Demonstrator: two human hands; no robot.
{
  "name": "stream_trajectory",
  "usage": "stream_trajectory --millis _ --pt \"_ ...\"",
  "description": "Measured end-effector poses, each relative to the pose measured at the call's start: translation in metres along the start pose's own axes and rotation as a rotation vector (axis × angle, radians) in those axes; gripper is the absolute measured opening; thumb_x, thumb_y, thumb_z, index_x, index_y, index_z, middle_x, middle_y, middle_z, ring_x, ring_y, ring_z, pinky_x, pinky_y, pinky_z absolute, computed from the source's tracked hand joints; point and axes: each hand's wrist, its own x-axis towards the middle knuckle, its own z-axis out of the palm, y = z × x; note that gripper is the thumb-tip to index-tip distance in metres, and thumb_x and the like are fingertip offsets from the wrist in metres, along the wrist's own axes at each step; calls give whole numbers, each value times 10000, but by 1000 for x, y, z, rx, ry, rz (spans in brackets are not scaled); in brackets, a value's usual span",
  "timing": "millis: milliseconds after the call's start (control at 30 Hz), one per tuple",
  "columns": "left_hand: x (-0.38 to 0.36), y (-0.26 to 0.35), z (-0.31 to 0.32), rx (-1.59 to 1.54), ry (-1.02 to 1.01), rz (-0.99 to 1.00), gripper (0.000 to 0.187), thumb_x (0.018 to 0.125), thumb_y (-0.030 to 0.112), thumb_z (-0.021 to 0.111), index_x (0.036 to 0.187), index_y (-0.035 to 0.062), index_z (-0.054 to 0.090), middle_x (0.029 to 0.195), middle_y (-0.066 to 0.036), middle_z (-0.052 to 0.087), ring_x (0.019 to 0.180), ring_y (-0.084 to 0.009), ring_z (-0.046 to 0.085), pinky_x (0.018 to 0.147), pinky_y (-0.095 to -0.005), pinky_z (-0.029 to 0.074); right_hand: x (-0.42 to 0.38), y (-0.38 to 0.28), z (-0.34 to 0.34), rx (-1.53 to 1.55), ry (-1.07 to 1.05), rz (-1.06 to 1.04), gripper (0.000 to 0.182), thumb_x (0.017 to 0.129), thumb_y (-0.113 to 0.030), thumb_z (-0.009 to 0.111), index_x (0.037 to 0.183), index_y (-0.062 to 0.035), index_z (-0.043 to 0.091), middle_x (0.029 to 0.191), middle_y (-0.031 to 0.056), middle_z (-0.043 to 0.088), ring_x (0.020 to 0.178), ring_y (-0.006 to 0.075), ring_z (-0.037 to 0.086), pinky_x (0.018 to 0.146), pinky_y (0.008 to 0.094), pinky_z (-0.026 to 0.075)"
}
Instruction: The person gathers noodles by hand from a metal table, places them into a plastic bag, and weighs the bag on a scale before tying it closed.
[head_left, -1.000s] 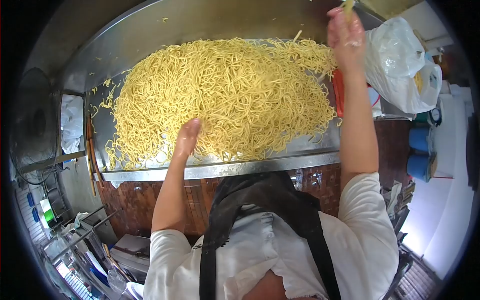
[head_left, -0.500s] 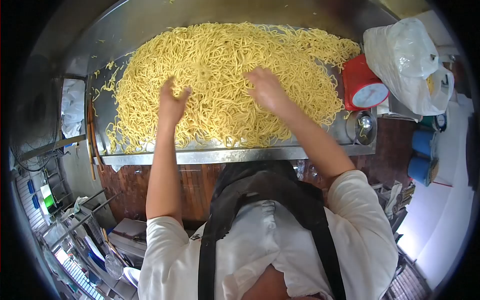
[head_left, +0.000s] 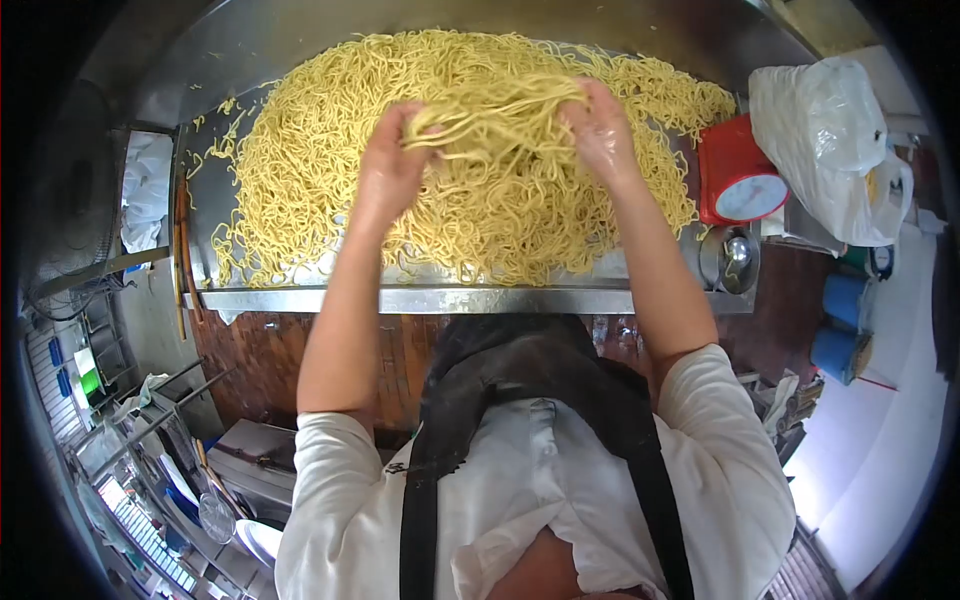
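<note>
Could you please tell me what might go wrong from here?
The lifted noodles span loosely between the left hand and the right hand, so strands could slip from either grip. The noodle pile comes close to the front rim, so some might spill over if pushed. Its right end lies close to the red scale and could catch there.

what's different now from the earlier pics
The right hand has come inward from the far right; the left hand has reached farther over the noodle pile. Both have taken hold of a bundle of noodles, now stretched between them. The red scale and plastic bag stayed at the right.
</note>
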Motion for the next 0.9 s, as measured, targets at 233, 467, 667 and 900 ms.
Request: stream_trajectory --millis 233,467,667,900 --pt "-39 -144 20 543 -86 -52 973 653 474 867 1437 115 417 1484 -360 250 1385 -491 254 1122 -538 294 -77 34 31 -705 -223 -240 742 825 -168 735 1472 -129 373 1485 211 347 1369 369 351 1094 487 376" --pt "2 -95 71 135 97 212 482 742 68 774 1183 22 585 1023 -184 674 969 -319 664 862 -388 538 -31 63 79 233 -201 -74 505 777 -64 723 1267 -75 600 1224 155 598 1110 309 568 940 410 480" --pt "19 124 4 492 288 548 518 757 35 729 1248 29 565 1132 -186 643 984 -294 661 867 -374 550 -24 -46 20 -187 173 -564 390 816 -94 708 1190 -46 611 1110 112 667 993 258 651 878 366 526" --pt "64 124 -21 208 299 442 385 899 84 622 1274 75 533 1092 -137 663 1002 -233 635 864 -333 514 -44 127 30 -361 46 35 476 818 -112 691 1266 -38 548 1151 181 640 1051 335 618 876 433 488"
